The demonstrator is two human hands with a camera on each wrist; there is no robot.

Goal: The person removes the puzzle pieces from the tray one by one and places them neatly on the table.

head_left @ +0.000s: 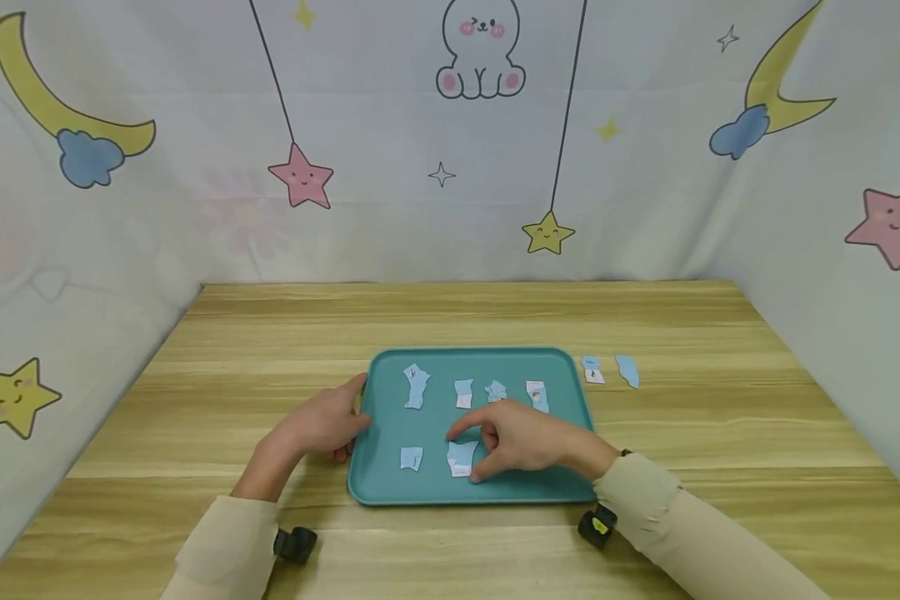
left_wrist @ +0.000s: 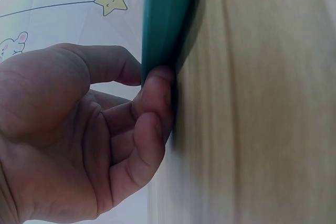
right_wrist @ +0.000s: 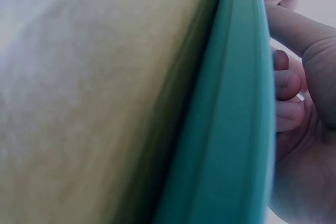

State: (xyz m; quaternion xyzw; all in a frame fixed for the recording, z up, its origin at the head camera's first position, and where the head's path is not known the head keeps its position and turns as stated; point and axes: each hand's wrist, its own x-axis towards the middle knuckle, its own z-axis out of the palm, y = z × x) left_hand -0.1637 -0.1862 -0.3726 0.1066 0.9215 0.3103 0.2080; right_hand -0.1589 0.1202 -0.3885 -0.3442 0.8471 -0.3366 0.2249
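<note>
Left hand (head_left: 324,423) pinches the smooth tray (head_left: 431,429).
Within it, right hand (head_left: 527,436) straddles a jagged paper scrap (head_left: 461,456); whether that grip closes, I cannot tell.

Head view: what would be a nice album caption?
Left hand gripping a teal tray, right hand framing a paper scrap between thumb and finger, other scraps nearby.

The wood-grained tabletop (head_left: 720,433) carries a teal tray (head_left: 487,360); just right of it lie a blue-and-white paper piece (head_left: 593,370) and a blue scrap (head_left: 627,371).
</note>
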